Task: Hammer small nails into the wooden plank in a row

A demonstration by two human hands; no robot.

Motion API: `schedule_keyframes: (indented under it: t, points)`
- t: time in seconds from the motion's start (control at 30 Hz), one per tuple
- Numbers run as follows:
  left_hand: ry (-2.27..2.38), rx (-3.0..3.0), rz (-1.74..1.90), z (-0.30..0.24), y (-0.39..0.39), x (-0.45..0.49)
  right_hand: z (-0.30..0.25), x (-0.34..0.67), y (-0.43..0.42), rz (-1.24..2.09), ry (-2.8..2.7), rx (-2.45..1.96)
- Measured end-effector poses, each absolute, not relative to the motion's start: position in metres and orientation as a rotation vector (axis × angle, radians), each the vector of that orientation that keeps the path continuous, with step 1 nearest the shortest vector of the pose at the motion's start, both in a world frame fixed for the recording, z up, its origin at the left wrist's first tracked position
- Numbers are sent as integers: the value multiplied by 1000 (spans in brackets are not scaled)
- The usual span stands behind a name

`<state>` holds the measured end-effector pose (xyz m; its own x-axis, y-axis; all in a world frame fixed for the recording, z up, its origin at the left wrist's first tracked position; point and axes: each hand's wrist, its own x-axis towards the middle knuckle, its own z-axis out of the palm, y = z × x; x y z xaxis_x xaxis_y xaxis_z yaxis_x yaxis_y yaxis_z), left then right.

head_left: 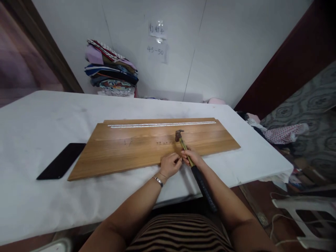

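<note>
My right hand is wrapped round a hammer near the top of its yellowish shaft. The rusty head points away from me over a wooden board, and the black grip hangs back over the table edge. Close beside it, my left hand rests at the board's near edge with fingers pinched together. Whatever lies between those fingers is too small to make out. A short row of small dark nail-like points runs across the middle of the board. Fainter marks show farther left.
Two white measuring strips lie along the board's far side. Left of the board is a flat black tablet-like object on the white-covered table. Folded fabrics are stacked against the wall. A white plastic stool stands at lower right.
</note>
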<state>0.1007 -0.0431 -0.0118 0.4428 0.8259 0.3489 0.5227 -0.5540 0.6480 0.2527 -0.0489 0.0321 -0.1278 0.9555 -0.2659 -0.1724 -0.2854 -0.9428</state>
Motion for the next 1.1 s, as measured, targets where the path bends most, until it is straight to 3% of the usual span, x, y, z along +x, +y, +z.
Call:
schedule_keyframes:
  t: [0.3, 1.1]
  points:
    - [963, 2257, 965, -12, -44, 101, 30, 254, -52, 1567, -978, -1232]
    - [1084, 2046, 1127, -8, -42, 106, 30, 251, -47, 1551, -974, -1259]
